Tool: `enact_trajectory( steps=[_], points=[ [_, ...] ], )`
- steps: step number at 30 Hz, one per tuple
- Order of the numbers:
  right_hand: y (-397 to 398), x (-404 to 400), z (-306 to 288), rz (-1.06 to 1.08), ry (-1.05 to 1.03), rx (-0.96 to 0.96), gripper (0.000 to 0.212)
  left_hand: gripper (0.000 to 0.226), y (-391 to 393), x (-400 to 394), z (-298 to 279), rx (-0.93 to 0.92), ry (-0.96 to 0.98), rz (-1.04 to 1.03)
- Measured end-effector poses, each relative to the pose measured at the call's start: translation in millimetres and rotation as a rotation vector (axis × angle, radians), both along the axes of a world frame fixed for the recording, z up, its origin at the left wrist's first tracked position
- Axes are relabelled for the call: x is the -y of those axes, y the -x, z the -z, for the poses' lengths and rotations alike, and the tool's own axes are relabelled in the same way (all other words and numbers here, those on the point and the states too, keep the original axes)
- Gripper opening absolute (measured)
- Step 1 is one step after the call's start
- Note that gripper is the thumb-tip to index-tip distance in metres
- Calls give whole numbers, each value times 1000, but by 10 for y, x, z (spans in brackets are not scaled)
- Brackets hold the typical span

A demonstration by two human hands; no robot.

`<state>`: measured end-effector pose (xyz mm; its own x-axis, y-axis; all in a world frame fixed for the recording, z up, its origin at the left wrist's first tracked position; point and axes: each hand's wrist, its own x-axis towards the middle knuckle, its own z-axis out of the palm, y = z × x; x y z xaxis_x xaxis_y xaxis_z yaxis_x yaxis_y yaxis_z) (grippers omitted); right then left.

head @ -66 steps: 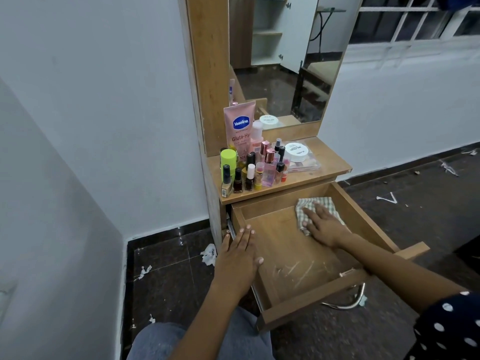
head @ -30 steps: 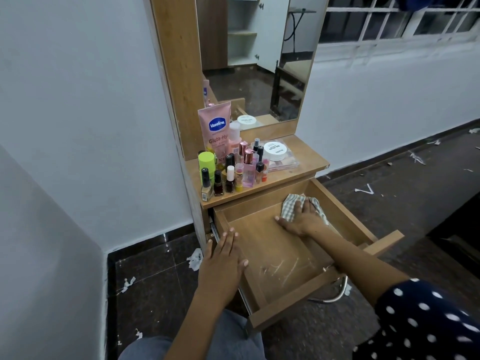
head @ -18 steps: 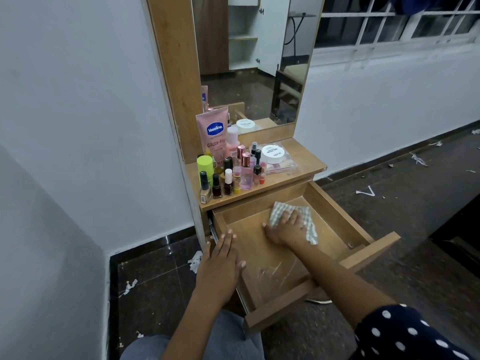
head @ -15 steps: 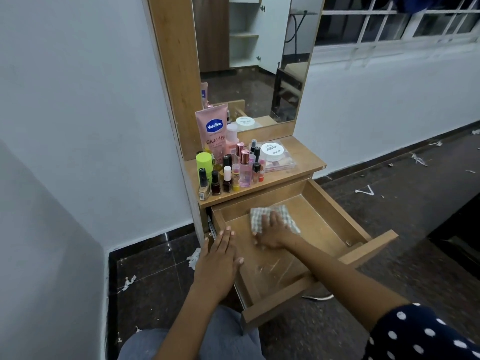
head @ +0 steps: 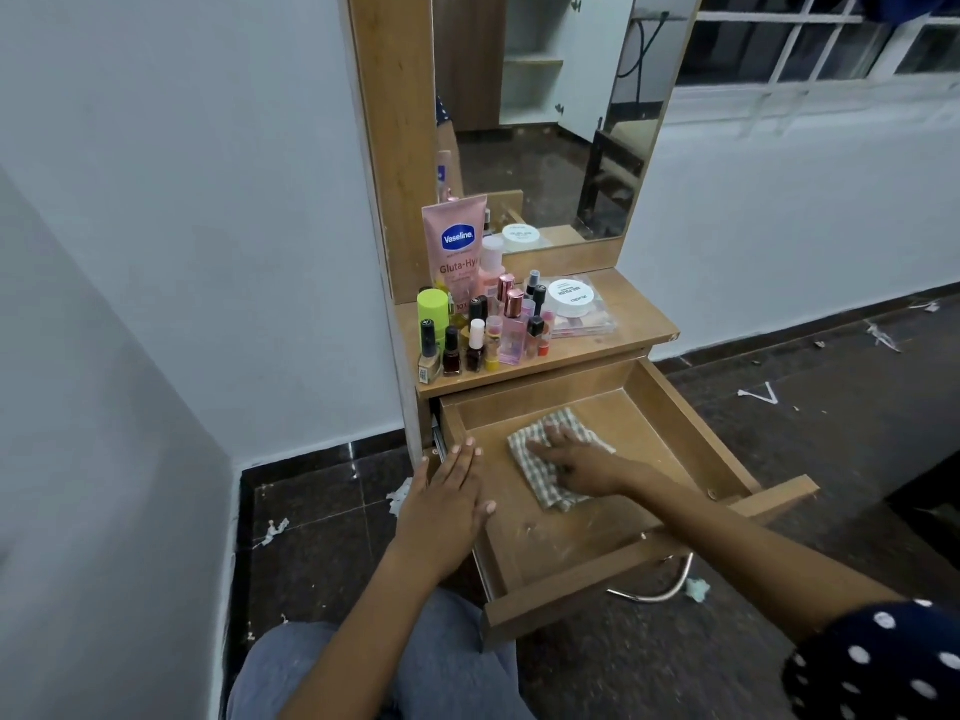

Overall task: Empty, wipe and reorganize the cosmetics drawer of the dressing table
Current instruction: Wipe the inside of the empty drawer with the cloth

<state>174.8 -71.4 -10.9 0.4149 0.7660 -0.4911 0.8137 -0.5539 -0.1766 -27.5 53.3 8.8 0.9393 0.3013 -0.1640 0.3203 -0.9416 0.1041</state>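
White walls flank the table [head: 613, 345]. Its drawer [head: 691, 433] stands pulled out, holding only a cloth [head: 540, 472] under the flat, spread right hand [head: 582, 467]. Left hand [head: 447, 504] rests flat on the drawer's left wall. Bottles [head: 483, 335] crowd the tabletop.

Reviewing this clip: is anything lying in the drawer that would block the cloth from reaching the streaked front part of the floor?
Nothing visible does. The right hand presses the checked cloth flat mid-drawer; the drawer holds nothing else, and its whitish-streaked front floor lies bare. The left hand rests only on the left wall.
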Motion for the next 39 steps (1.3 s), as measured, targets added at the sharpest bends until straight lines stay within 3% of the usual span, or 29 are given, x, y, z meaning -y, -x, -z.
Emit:
enact_trajectory(
  steps=[5, 8, 10, 15, 19, 22, 30, 32, 35, 39],
  points=[
    [304, -40, -177, -145, 10, -184, 62, 62, 6, -1, -11, 10, -5, 11],
    [218, 41, -295, -186, -130, -93, 48, 62, 7, -2, -20, 22, -12, 15],
    [214, 86, -277, -299, -100, -68, 49, 62, 8, -8, -7, 26, -13, 24],
    [305, 92, -176, -386, -60, -135, 57, 75, 19, -9, 25, 61, -44, 38],
    [341, 133, -169, -416, -30, -216, 44, 63, 29, -8, 42, 86, -15, 24],
    [225, 222, -189, -308, -24, -332, 32, 70, 27, 5, 41, 105, -61, 36],
    [198, 353, -352, 130, 54, -413, 56, 75, 16, -22, 140, 157, 4, 36],
    [411, 277, -330, 103, 108, -416, 60, 65, 20, -12, 119, 152, 11, 37],
    [594, 208, -328, -13, 98, -453, 60, 68, 29, 9, 97, 158, -4, 25],
    [340, 330, -405, 25, 119, -429, 63, 62, 40, 18, 55, 124, 10, 15]
  ],
)
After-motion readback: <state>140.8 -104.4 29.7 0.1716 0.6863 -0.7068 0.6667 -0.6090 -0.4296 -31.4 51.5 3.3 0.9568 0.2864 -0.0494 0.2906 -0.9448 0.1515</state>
